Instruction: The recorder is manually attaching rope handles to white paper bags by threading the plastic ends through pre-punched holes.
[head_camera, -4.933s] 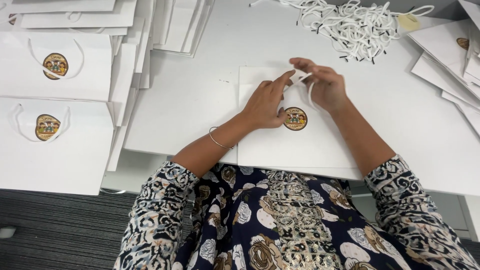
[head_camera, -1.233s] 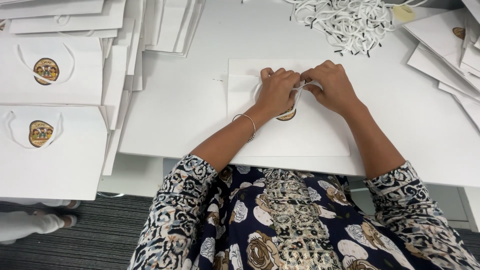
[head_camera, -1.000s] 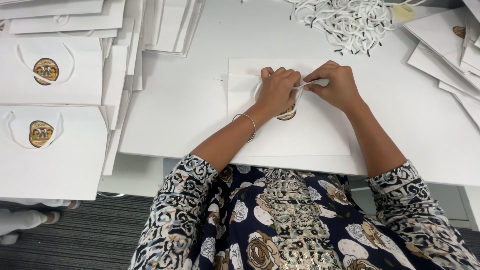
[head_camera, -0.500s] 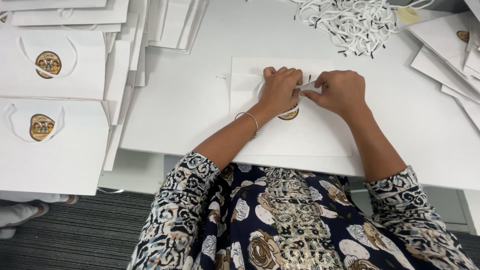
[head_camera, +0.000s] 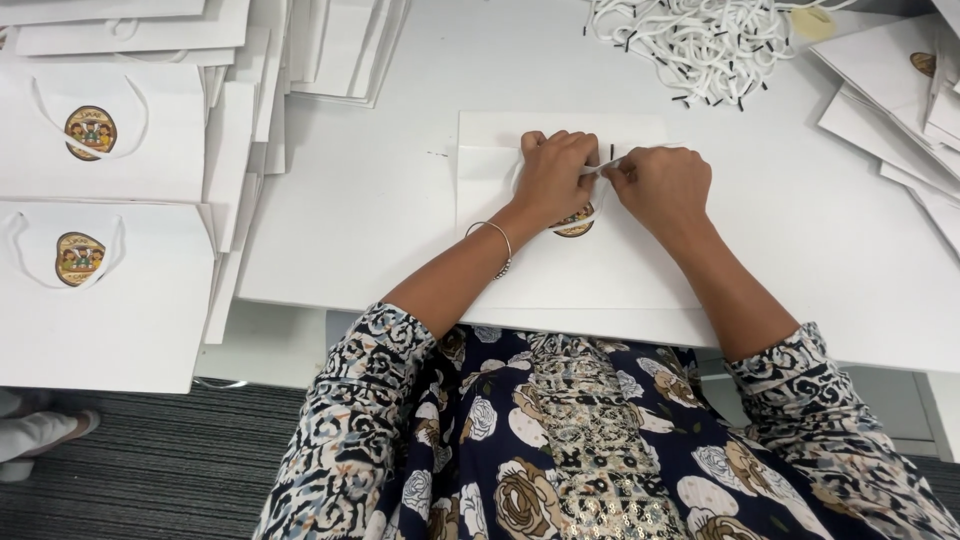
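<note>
- A flat white paper bag (head_camera: 560, 270) is laid on the white table (head_camera: 370, 200) at the centre of the frame, its round emblem partly hidden under the hands.
- The left hand (head_camera: 553, 177) is pressed on the upper part of the bag, fingers curled together on the paper.
- The right hand (head_camera: 663, 187) is set just beside it, touching it, with thumb and fingers pinched on a white cord (head_camera: 612, 166) near the bag's top edge.
- A thin bracelet (head_camera: 497, 240) is worn on the left wrist.
- A loose heap of white cords (head_camera: 700, 40) is seen at the upper right of the frame.
- Finished bags with handles (head_camera: 100, 130) are stacked at the left; more flat bags (head_camera: 900, 90) are spread at the right edge.
</note>
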